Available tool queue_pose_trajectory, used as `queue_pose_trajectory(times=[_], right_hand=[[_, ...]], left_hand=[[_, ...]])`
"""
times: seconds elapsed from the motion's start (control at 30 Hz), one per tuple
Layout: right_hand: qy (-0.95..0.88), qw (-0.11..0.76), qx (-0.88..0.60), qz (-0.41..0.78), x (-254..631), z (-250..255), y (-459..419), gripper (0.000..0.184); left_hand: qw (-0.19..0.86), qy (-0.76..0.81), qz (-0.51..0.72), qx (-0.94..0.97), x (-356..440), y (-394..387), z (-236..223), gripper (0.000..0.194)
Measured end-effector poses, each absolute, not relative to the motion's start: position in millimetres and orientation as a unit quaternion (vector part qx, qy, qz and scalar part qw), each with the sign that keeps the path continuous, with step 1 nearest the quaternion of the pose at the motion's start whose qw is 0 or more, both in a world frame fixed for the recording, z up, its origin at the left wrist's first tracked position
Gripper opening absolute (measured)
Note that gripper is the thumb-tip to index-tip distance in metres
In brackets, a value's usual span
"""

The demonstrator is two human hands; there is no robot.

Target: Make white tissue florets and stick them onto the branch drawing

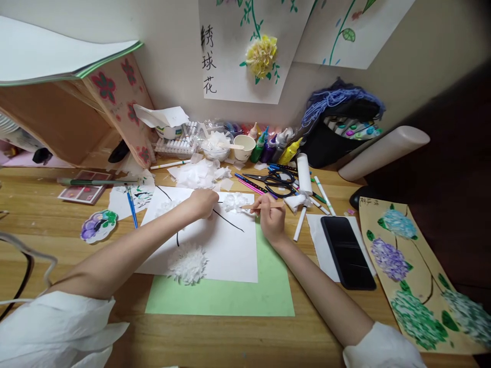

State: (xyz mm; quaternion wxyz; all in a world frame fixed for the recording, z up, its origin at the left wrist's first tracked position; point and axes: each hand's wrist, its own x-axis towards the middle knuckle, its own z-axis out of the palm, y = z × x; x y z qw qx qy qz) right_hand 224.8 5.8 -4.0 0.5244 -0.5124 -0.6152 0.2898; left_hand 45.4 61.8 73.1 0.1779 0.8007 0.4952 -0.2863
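Note:
A white sheet of paper (pixel 230 245) lies on a green sheet (pixel 238 296) on the wooden desk. It bears black drawn stems and white tissue-paper clusters, one near its lower edge (pixel 188 264) and one at the top (pixel 235 201). My left hand (pixel 202 202) is curled into a fist, resting on the top of the sheet; what it holds, if anything, is hidden. My right hand (pixel 271 217) grips a thin wooden stick (pixel 264 206) whose tip points at the top tissue cluster.
Scissors (pixel 274 180), markers and a paper roll (pixel 304 174) lie behind the sheet. A black phone (pixel 347 251) rests at the right, beside a painted flower strip (pixel 414 276). Paint bottles (pixel 272 145), a cup (pixel 244 147) and tissue scraps (pixel 197 174) stand at the back.

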Motion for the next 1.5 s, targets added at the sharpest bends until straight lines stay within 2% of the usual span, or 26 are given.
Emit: queue_pose_trajectory(times=[0.17, 0.53, 0.87, 0.97, 1.2, 1.33, 1.5], right_hand=[[-0.655, 0.484, -0.504, 0.287, 223.1, -9.0, 8.3, 0.036], [-0.614, 0.497, -0.546, 0.278, 216.0, -6.0, 13.4, 0.036], [-0.710, 0.410, -0.537, 0.198, 206.5, 13.3, 32.8, 0.041], [-0.675, 0.435, -0.541, 0.250, 207.8, 21.8, 38.0, 0.046], [-0.445, 0.584, -0.577, 0.358, 224.8, 22.5, 27.9, 0.048], [-0.484, 0.579, -0.548, 0.361, 225.5, 8.0, 14.0, 0.044], [-0.619, 0.520, -0.517, 0.282, 220.1, -4.3, 3.5, 0.040]], left_hand=[[0.173, 0.499, -0.285, 0.800, 45.6, 61.9, 71.5, 0.018], [0.177, 0.499, -0.283, 0.800, 44.9, 62.6, 68.9, 0.018], [0.176, 0.499, -0.282, 0.800, 46.6, 62.0, 70.2, 0.018], [0.175, 0.497, -0.286, 0.800, 46.1, 61.5, 70.7, 0.018], [0.174, 0.497, -0.279, 0.804, 43.2, 59.2, 71.9, 0.016], [0.170, 0.493, -0.269, 0.810, 41.6, 59.1, 69.8, 0.015], [0.166, 0.493, -0.265, 0.812, 41.6, 58.7, 69.2, 0.015]])
